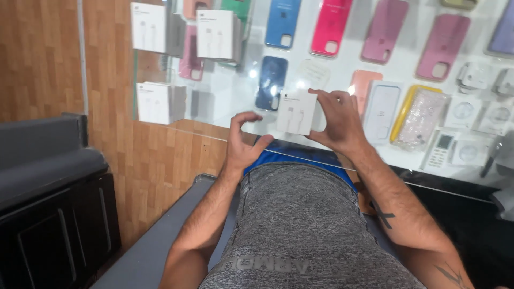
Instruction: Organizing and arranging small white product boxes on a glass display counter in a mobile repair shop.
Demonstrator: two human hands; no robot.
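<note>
Fingers (327,97) of the right hand (338,124) wrap the right side & top edge of a small white cable box (296,112), thumb out of sight behind it, so the box is pinched firmly & held upright above the glass counter (235,96), near its front edge. Box face shows a picture of a coiled cable w/ two plugs.

Left hand (242,143) is empty: fingers curled in a loose claw, thumb spread wide, palm turned toward the box but apart from it, just left of & below it.

Under the glass, rows of phone cases: a blue case (283,22) & a hot pink case (332,25) toward the back edge, two mauve ones further right, a dark blue case (271,83) just left of the held box, a yellow-rimmed glitter case (420,116) to the right.

Three more white cable boxes stand at the counter's left end: one at the back left corner (148,27), one beside it (215,33), one nearer the front left corner (155,103).

White round charger packs (463,112) sit toward the right end. Person wears a grey shirt (305,225).
</note>
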